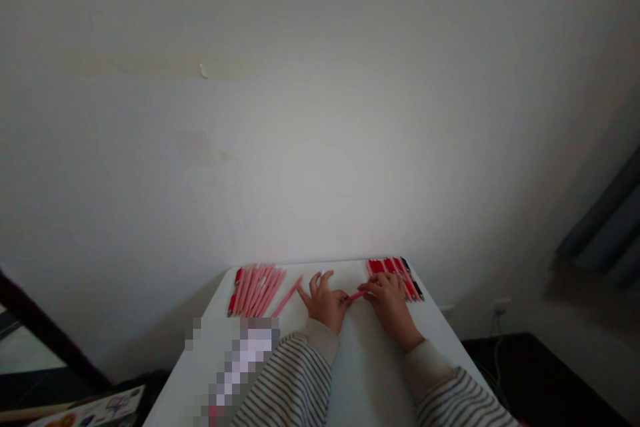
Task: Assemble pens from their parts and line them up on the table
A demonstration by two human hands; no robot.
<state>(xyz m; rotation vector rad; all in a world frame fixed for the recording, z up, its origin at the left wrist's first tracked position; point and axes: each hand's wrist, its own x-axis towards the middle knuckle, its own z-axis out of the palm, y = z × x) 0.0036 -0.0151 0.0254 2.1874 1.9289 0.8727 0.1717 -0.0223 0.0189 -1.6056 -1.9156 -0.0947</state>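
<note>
My left hand and my right hand meet near the far edge of a white table. Together they pinch one small pink pen piece between their fingertips. The left hand's other fingers are spread. A pile of pink pen bodies lies to the left of my left hand, with one single pink pen lying slanted close to it. A row of red pens or caps lies just beyond my right hand.
A plain white wall rises right behind the table. A dark curtain hangs at the right. A dark frame and a printed sheet sit at the lower left. A blurred patch covers part of the table's left.
</note>
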